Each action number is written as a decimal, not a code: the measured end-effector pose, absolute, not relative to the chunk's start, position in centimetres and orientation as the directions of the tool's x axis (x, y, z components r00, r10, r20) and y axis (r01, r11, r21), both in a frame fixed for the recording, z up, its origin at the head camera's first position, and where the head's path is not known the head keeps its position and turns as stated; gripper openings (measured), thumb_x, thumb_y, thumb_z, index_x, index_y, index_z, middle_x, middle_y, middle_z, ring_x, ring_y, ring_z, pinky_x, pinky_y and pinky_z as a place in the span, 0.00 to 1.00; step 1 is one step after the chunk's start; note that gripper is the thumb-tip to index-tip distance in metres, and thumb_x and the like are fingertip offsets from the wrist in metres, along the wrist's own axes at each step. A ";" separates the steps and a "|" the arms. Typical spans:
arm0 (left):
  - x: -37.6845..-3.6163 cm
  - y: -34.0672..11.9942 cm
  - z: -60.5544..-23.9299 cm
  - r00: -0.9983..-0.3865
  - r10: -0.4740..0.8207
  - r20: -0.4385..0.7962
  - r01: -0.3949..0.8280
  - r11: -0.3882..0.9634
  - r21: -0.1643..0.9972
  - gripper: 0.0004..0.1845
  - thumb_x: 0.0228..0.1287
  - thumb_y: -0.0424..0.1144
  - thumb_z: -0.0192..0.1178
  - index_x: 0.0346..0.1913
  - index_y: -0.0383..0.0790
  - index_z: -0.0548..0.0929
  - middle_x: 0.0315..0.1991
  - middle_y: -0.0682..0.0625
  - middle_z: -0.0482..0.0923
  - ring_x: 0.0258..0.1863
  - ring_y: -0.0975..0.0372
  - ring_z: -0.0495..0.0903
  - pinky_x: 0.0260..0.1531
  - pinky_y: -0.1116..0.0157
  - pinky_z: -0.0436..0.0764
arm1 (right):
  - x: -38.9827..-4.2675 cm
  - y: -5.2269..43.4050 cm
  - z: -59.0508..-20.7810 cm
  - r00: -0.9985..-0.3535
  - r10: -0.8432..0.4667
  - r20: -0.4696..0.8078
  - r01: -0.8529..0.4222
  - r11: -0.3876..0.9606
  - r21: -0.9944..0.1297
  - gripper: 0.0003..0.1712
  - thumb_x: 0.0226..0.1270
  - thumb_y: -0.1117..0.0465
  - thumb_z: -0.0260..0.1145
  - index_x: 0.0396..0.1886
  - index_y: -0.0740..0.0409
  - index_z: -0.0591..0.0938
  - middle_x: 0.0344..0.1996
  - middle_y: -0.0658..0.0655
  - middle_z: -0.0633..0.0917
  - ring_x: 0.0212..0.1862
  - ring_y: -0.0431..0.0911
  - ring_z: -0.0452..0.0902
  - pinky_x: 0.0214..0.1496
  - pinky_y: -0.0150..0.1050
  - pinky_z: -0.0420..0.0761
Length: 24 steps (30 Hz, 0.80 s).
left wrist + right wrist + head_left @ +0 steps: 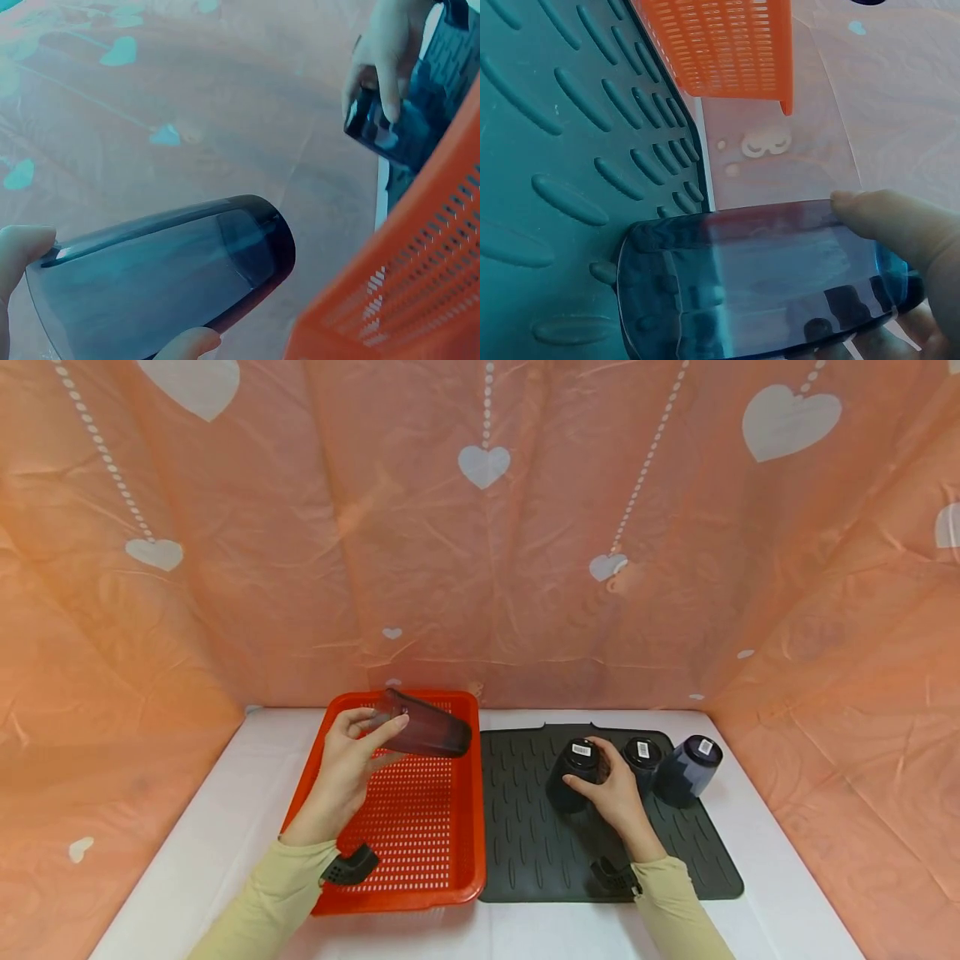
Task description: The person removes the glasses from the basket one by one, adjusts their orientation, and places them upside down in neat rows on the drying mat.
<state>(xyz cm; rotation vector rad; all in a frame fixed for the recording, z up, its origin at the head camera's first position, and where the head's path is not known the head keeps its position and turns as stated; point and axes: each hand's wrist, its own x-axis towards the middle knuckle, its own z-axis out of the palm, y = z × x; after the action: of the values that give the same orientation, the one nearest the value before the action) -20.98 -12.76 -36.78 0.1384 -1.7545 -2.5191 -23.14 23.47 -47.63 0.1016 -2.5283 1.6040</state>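
Note:
My left hand (pixel 347 768) grips a dark translucent tumbler (pixel 427 727) near its rim, tilted on its side above the red basket (pixel 474 827); its thick base points right. The left wrist view shows the thumb and a finger on this tumbler (pixel 165 277). Over the dark ribbed mat (pixel 525 852), my right hand (pixel 617 789) pinches another tumbler (pixel 567 785) near its base, which faces up with a white label. In the right wrist view, that tumbler's (pixel 757 277) rim is right at the mat. Two more upside-down tumblers, one behind (pixel 642 756) and one farther right (pixel 686 772), stand beside the right hand.
The perforated basket stands left of the mat, their edges side by side on a white table (pixel 225 827). An orange curtain (pixel 420 568) with pale hearts closes off the back and both sides. Dark wrist cameras sit on both wrists.

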 end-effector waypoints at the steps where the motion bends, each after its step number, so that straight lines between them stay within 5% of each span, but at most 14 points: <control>1: -20.9 -12.7 -36.7 -0.994 -0.102 -0.040 -0.001 -0.358 0.934 0.24 0.59 0.33 0.67 0.49 0.41 0.63 0.42 0.47 0.69 0.34 0.62 0.79 0.37 0.56 0.84 | -23.1 23.5 -47.6 -0.987 0.020 0.157 -0.133 0.428 -0.894 0.43 0.52 0.62 0.76 0.67 0.59 0.66 0.66 0.66 0.67 0.68 0.60 0.59 0.66 0.54 0.63; 12: -20.6 -11.6 -37.0 -0.998 -0.064 -0.027 0.004 -0.446 0.895 0.21 0.60 0.33 0.66 0.48 0.40 0.65 0.36 0.49 0.77 0.35 0.61 0.80 0.39 0.51 0.83 | -23.1 23.5 -47.6 -0.988 0.020 0.151 -0.128 0.434 -0.892 0.44 0.52 0.62 0.77 0.67 0.60 0.65 0.67 0.66 0.66 0.69 0.59 0.58 0.66 0.54 0.63; 24: -20.9 -10.7 -38.0 -0.998 -0.028 -0.051 -0.030 -0.491 0.871 0.18 0.62 0.35 0.63 0.47 0.38 0.65 0.45 0.41 0.73 0.39 0.56 0.81 0.42 0.51 0.82 | -23.1 23.5 -47.3 -0.991 0.019 0.136 -0.112 0.454 -0.884 0.44 0.53 0.62 0.76 0.67 0.60 0.64 0.68 0.67 0.64 0.70 0.59 0.56 0.67 0.53 0.62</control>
<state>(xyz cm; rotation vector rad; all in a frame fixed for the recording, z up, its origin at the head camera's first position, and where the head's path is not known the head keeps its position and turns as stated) -20.89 -10.69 -37.95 0.0911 -1.5854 -2.7120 -23.05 23.46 -47.33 0.0829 -2.5691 1.5768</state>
